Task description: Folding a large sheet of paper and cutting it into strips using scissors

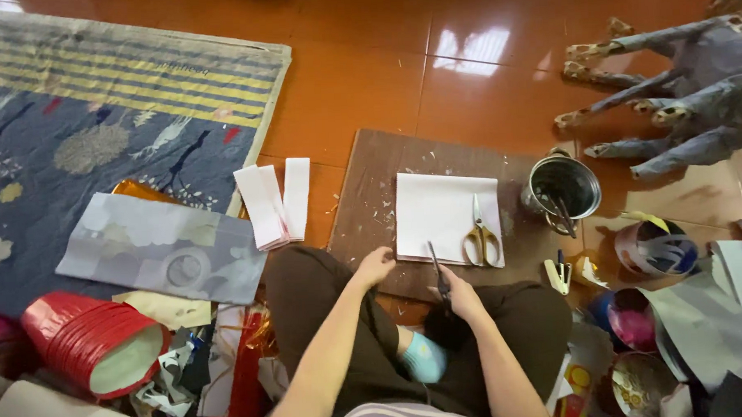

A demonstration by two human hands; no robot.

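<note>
My left hand (375,266) rests with curled fingers at the near edge of a brown cardboard board (370,192), holding nothing that I can see. My right hand (460,294) grips a thin dark craft knife (436,265) whose tip touches the near edge of a white paper stack (437,206) on the board. Yellow-handled scissors (480,236) lie on the right side of that paper. My knees in dark trousers sit just below the board.
Folded white paper strips (274,199) lie left of the board. A metal pot with tools (563,187) stands to the right, tape rolls (656,248) and a paper-covered hand sculpture (679,91) beyond. A patterned rug (80,120), grey sheet and red lantern (92,341) lie left.
</note>
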